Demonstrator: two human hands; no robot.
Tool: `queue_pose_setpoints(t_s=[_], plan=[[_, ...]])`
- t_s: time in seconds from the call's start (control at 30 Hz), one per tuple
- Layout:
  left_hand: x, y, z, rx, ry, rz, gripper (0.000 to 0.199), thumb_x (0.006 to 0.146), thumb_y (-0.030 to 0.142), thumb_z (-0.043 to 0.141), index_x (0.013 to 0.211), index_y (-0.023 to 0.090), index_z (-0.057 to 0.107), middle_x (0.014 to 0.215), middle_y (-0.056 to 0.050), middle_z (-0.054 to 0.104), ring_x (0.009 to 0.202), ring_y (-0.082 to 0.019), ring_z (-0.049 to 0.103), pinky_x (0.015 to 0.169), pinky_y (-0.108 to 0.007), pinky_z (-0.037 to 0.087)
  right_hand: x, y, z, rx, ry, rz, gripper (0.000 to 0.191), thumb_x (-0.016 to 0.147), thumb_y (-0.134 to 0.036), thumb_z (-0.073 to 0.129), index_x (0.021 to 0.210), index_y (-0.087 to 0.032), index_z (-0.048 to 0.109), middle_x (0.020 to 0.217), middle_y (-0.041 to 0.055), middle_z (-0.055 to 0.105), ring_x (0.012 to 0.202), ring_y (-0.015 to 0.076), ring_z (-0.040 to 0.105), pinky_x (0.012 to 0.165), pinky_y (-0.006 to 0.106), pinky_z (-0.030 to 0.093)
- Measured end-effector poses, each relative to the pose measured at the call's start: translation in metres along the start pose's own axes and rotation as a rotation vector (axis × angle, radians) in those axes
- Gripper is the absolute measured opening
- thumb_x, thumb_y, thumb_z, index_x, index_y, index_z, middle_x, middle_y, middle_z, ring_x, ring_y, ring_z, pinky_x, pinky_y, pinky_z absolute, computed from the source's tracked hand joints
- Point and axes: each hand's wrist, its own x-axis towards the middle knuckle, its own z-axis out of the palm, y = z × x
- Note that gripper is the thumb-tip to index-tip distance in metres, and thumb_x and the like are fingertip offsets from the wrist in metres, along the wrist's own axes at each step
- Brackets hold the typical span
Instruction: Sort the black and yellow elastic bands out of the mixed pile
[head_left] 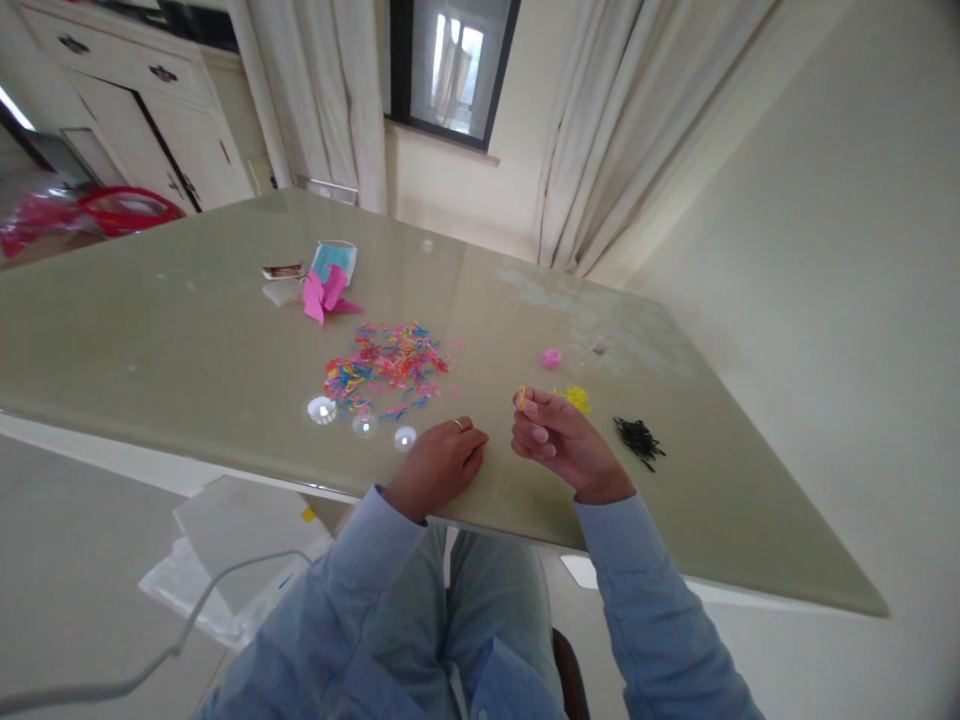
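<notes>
Thin yellow band (523,397), long way pointing to twelve o'clock.
My right hand (561,432), mostly curled up, pinches it.

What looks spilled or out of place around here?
Pale sheets lie loosely on the floor below the table, as if dropped. On the table, the multicoloured pile is spread out with ragged edges, so it looks a little spilled against the tighter yellow pile and black pile. Nothing looks clearly damaged.
</notes>
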Motion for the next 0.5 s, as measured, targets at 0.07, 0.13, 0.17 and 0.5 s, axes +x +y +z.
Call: queue_pose_setpoints(t_s=[0.07,0.13,0.17,0.5], plan=[[0.0,-0.001,0.001,-0.018,0.01,-0.001,0.025,0.095,0.019,0.045,0.096,0.018,0.07,0.09,-0.008,0.065,0.087,-0.02,0.062,0.078,-0.031,0.047,-0.003,-0.003,-0.021,-0.149,0.14,-0.054,0.028,0.077,-0.042,0.07,0.081,-0.021,0.051,0.055,-0.0096,0.044,0.042,0.0057,0.031,0.047,0.022,0.024],[0.0,-0.002,0.002,-0.023,0.013,-0.006,0.025,0.094,0.019,0.046,0.094,0.018,0.07,0.089,-0.007,0.065,0.086,-0.02,0.062,0.078,-0.031,0.047,-0.005,-0.005,-0.048,-0.41,0.348,-0.115,0.028,0.077,-0.045,0.067,0.085,-0.021,0.055,0.057,-0.0067,0.051,0.045,0.0083,0.039,0.048,0.023,0.027],[0.0,-0.002,0.002,-0.024,0.013,-0.01,0.024,0.094,0.018,0.046,0.094,0.018,0.07,0.089,-0.007,0.065,0.085,-0.02,0.062,0.078,-0.031,0.047,-0.007,-0.006,-0.063,-0.584,0.475,-0.137,0.026,0.078,-0.045,0.063,0.084,-0.02,0.056,0.058,-0.0054,0.053,0.046,0.0095,0.041,0.049,0.024,0.029],[0.002,-0.005,0.004,-0.005,0.037,-0.021,0.023,0.094,0.019,0.048,0.095,0.018,0.071,0.088,-0.007,0.067,0.085,-0.02,0.064,0.076,-0.03,0.048,-0.013,0.006,-0.136,-1.405,0.811,-0.019,0.019,0.081,-0.029,0.05,0.082,-0.019,0.067,0.064,0.0028,0.067,0.064,0.0183,0.06,0.065,0.029,0.038]])
